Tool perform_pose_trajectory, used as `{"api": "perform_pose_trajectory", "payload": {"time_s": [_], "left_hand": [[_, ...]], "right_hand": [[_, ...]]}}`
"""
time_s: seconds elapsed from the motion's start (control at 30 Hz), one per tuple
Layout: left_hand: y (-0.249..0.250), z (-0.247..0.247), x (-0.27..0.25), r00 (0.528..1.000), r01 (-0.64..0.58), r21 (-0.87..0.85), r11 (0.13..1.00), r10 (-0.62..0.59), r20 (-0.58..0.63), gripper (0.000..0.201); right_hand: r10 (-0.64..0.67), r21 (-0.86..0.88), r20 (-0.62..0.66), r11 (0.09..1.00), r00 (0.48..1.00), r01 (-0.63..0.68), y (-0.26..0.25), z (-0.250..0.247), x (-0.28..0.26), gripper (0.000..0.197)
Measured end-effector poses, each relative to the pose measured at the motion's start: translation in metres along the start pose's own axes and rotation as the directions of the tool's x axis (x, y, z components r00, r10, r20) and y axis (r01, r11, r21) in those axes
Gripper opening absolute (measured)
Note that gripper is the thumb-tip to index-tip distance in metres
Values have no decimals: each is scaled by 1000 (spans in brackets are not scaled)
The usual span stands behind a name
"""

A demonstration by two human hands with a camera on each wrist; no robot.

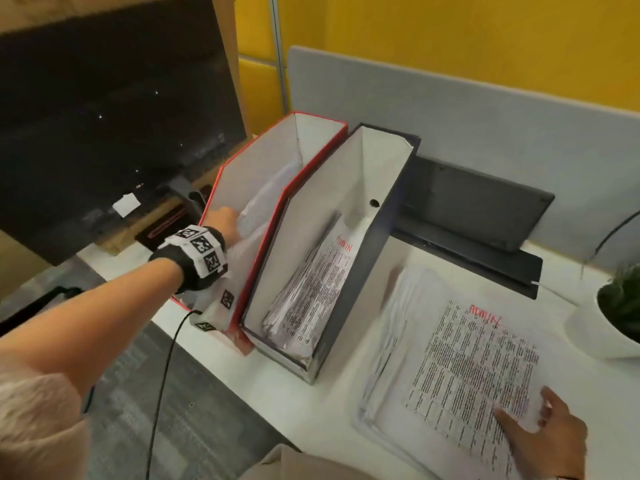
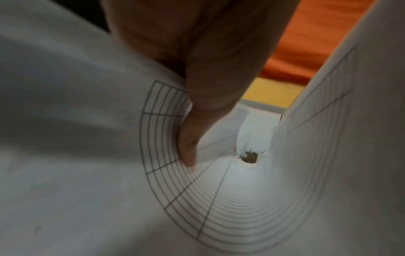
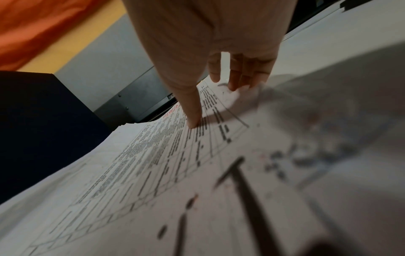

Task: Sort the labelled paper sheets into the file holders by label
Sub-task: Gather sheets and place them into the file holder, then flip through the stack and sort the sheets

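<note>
A red file holder (image 1: 320, 148) and a dark grey file holder (image 1: 375, 268) stand side by side on the white desk. My left hand (image 1: 221, 220) reaches into the red one and grips a curled sheet (image 1: 258, 209). The left wrist view shows my thumb (image 2: 190, 138) lying on that sheet (image 2: 241, 199), which is bent into a trough with a printed table. Sheets marked ADMIN in red (image 1: 311, 292) lean inside the grey holder. My right hand (image 1: 531, 415) rests on a loose stack (image 1: 391, 341); its top sheet (image 1: 467, 368) reads ADMIN. Thumb (image 3: 194, 119) and fingertips (image 3: 235, 84) press that sheet (image 3: 153, 164).
A dark monitor (image 1: 104, 116) stands at the left, behind the red holder. A closed dark laptop (image 1: 467, 209) lies behind the stack, against the grey partition (image 1: 450, 109). A plant in a white pot (image 1: 609, 327) sits at the right edge. A black cable (image 1: 162, 375) hangs from my left wrist.
</note>
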State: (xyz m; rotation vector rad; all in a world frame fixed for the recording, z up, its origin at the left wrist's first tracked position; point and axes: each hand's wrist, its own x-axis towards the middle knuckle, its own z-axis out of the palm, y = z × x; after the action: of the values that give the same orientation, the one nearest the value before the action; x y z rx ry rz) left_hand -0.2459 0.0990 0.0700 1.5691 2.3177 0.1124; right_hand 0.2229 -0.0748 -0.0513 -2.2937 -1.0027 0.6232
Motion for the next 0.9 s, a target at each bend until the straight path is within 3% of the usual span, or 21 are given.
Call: {"api": "perform_pose_trajectory", "payload": {"time_s": [0.2, 0.47, 0.67, 0.8, 0.9], "left_hand": [[2, 20, 29, 994, -17, 99, 995, 6, 106, 29], [-15, 41, 37, 992, -98, 344, 934, 66, 105, 16], [-15, 45, 22, 968, -160, 435, 886, 54, 245, 31], [-5, 21, 19, 990, -118, 379, 918, 78, 120, 33], [15, -15, 9, 993, -95, 158, 983, 104, -47, 44]], "right_hand": [[87, -105, 69, 991, 994, -79, 3, 0, 9, 95], [85, -157, 110, 985, 990, -68, 12, 2, 16, 96], [77, -156, 135, 986, 988, -56, 16, 3, 17, 96], [73, -153, 151, 987, 986, -49, 17, 2, 18, 96], [59, -145, 148, 989, 987, -37, 18, 3, 18, 94]]}}
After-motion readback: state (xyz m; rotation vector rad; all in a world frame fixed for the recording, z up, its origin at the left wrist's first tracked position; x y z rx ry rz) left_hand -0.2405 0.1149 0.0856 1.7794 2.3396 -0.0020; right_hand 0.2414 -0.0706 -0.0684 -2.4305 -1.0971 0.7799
